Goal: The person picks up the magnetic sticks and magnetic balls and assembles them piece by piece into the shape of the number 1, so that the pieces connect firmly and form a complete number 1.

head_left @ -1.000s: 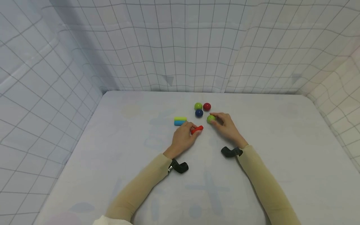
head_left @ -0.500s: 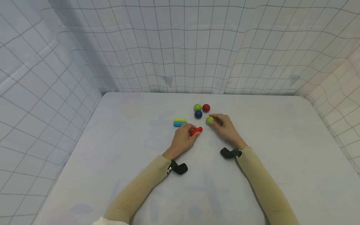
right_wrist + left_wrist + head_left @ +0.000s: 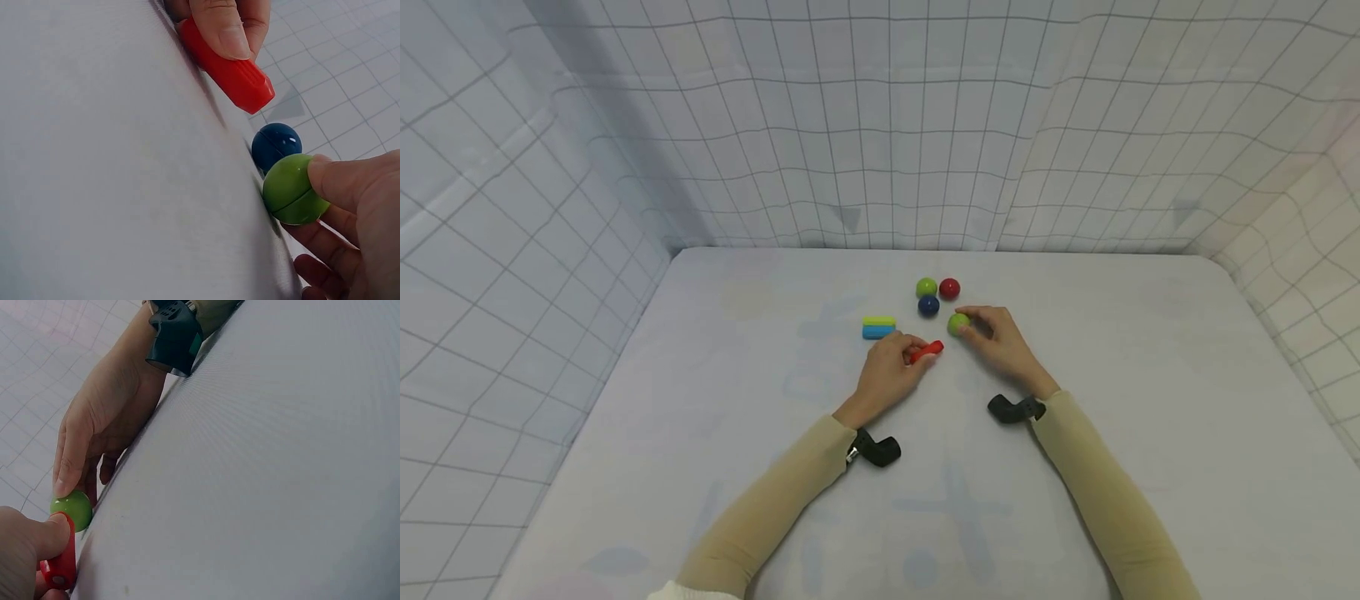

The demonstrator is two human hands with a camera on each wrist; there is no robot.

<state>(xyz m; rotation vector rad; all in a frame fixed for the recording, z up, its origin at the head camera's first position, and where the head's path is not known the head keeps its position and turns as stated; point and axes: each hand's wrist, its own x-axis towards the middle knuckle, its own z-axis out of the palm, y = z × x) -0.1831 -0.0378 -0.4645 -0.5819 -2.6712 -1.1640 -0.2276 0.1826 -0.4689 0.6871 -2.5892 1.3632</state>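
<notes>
My left hand [image 3: 889, 371] pinches a small elongated red plastic piece [image 3: 927, 352] between thumb and fingers, just above or on the table; contact is hard to tell. Its faceted end [image 3: 255, 95] points toward the right hand. A glossy green ball [image 3: 292, 189] with a seam line is pinched by my right hand [image 3: 1003, 348], close to the tabletop. A short gap separates ball and red piece in the head view. Just behind them sits a dark blue ball [image 3: 928, 306]. In the left wrist view, the red piece [image 3: 60, 559] partly covers the green ball [image 3: 80, 509].
Behind the blue ball lie another green ball [image 3: 927, 287] and a dark red ball [image 3: 950, 288]. A yellow bar [image 3: 878, 321] and a blue bar [image 3: 877, 332] lie side by side beyond my left hand. White gridded curtains [image 3: 880, 125] enclose the white table [image 3: 737, 350].
The red piece has shifted slightly right in my left hand, and the green ball slightly left in my right hand, narrowing the gap. The other balls and bars have stayed put.
</notes>
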